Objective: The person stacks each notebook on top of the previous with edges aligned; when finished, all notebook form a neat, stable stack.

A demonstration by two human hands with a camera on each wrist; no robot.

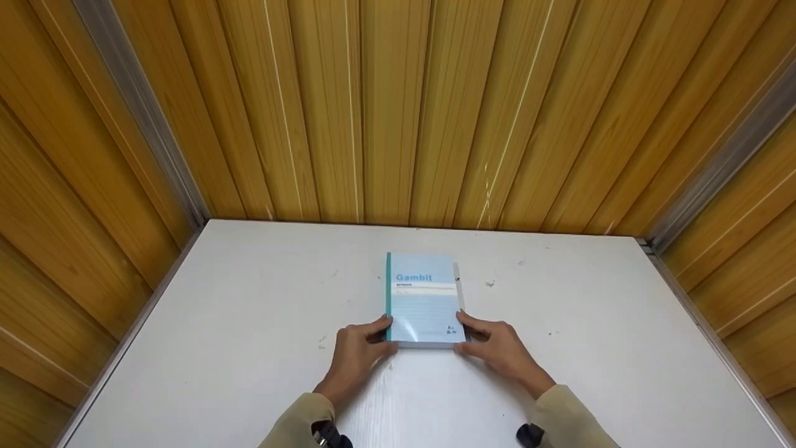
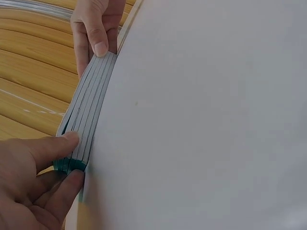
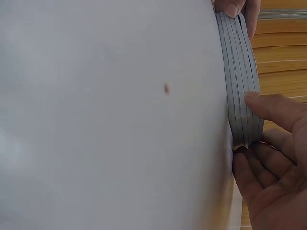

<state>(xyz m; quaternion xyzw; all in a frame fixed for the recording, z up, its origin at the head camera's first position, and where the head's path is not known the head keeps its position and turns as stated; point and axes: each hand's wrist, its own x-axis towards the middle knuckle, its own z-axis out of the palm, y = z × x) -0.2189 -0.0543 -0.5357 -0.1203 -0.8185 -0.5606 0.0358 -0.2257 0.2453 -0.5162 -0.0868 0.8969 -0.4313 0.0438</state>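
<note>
A neat stack of notebooks [image 1: 423, 308] lies on the white table, the top one light blue with "Gambit" on its cover and a green spine along the left. My left hand [image 1: 356, 353] holds its near left corner, thumb on the near edge and fingers at the spine side. At the near right corner my right hand [image 1: 501, 353] grips the stack the same way. Several layers of page edges [image 2: 91, 105] show in the left wrist view. From the right wrist, the same layered edges [image 3: 240, 72] appear, slightly bowed.
The white table [image 1: 249, 298] has small dark marks and scuffs. Wood-patterned panels [image 1: 392, 112] stand behind it and on both sides, with grey metal posts [image 1: 146, 106] at the corners.
</note>
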